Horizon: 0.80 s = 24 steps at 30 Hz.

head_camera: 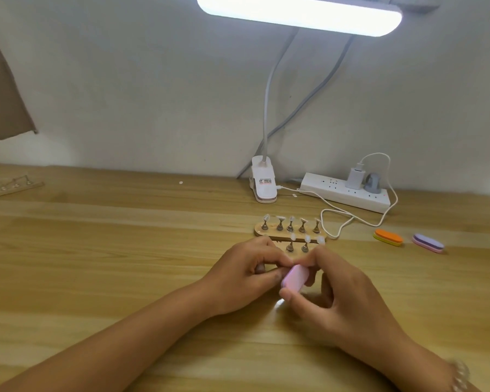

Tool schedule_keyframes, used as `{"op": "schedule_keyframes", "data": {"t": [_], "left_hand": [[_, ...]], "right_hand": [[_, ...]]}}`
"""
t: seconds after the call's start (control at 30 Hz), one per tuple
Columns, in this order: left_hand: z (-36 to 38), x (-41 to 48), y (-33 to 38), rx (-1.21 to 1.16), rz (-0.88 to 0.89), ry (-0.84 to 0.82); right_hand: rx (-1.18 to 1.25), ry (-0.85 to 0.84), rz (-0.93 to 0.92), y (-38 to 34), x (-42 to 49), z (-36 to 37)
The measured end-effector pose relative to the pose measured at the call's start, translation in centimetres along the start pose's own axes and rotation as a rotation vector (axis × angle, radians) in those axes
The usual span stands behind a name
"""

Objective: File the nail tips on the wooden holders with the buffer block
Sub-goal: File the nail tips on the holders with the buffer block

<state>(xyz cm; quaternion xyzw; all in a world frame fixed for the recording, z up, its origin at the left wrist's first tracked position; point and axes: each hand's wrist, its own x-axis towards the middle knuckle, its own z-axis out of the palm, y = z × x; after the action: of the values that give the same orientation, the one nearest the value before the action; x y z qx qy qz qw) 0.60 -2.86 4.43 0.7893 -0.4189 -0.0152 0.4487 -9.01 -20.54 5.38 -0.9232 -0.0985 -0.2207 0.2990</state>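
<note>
Two wooden holders lie mid-table. The far holder [269,232] carries several metal stands with clear nail tips. The near holder [297,250] is partly hidden behind my hands; three tips show on it. My right hand [340,298] pinches a pink buffer block [294,277] between thumb and fingers, its upper end against the spot where my left fingers meet. My left hand [246,275] pinches a small metal nail stand [260,269], mostly hidden by the fingers; the tip on it cannot be seen.
An orange and yellow buffer block [388,237] and a purple one [428,242] lie at right. A clip lamp base [263,183], a white power strip [347,192] and a looping cable [337,224] sit behind the holders. A third wooden holder [9,186] lies far left.
</note>
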Motion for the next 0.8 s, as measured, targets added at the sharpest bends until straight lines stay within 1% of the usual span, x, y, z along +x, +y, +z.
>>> {"op": "schedule_keyframes", "data": {"t": [0.07, 0.13, 0.17, 0.23, 0.3, 0.37, 0.43, 0.5, 0.57, 0.6, 0.7, 0.73, 0.8], "left_hand": [[0.06, 0.04, 0.0, -0.013, -0.001, 0.011], [0.19, 0.04, 0.08, -0.018, -0.003, 0.016], [0.22, 0.01, 0.11, -0.009, -0.002, 0.009], [0.21, -0.04, 0.13, 0.02, 0.0, -0.01], [0.15, -0.02, 0.13, 0.032, 0.0, -0.003], [0.18, -0.01, 0.22, 0.037, -0.001, 0.018], [0.23, -0.05, 0.25, 0.043, 0.003, 0.024], [0.24, -0.09, 0.13, 0.038, 0.006, 0.022], [0.2, -0.06, 0.0, 0.03, 0.003, 0.022], [0.2, -0.04, -0.01, 0.029, 0.003, 0.023], [0.18, 0.03, 0.06, 0.016, 0.005, 0.035], [0.17, 0.0, 0.01, 0.012, 0.004, 0.035], [0.15, -0.04, -0.1, 0.011, 0.0, 0.031]], "right_hand": [[0.058, 0.039, 0.049, 0.2, 0.33, -0.13], [0.052, 0.104, 0.087, 0.58, 0.56, -0.33], [0.015, 0.102, 0.071, 0.51, 0.46, -0.33], [-0.051, 0.04, 0.004, -0.08, -0.05, -0.08], [-0.059, 0.003, -0.011, -0.35, -0.2, -0.02], [0.004, 0.064, 0.055, 0.07, 0.27, -0.21], [0.009, 0.115, 0.085, 0.43, 0.52, -0.3], [-0.049, 0.075, 0.029, 0.15, 0.16, -0.09], [-0.052, 0.0, -0.012, -0.24, -0.17, 0.06], [-0.028, -0.003, -0.001, -0.17, -0.1, -0.04], [0.034, 0.105, 0.086, 0.41, 0.46, -0.42], [0.01, 0.114, 0.081, 0.4, 0.47, -0.39], [-0.036, 0.061, 0.022, -0.03, 0.18, -0.14]]}}
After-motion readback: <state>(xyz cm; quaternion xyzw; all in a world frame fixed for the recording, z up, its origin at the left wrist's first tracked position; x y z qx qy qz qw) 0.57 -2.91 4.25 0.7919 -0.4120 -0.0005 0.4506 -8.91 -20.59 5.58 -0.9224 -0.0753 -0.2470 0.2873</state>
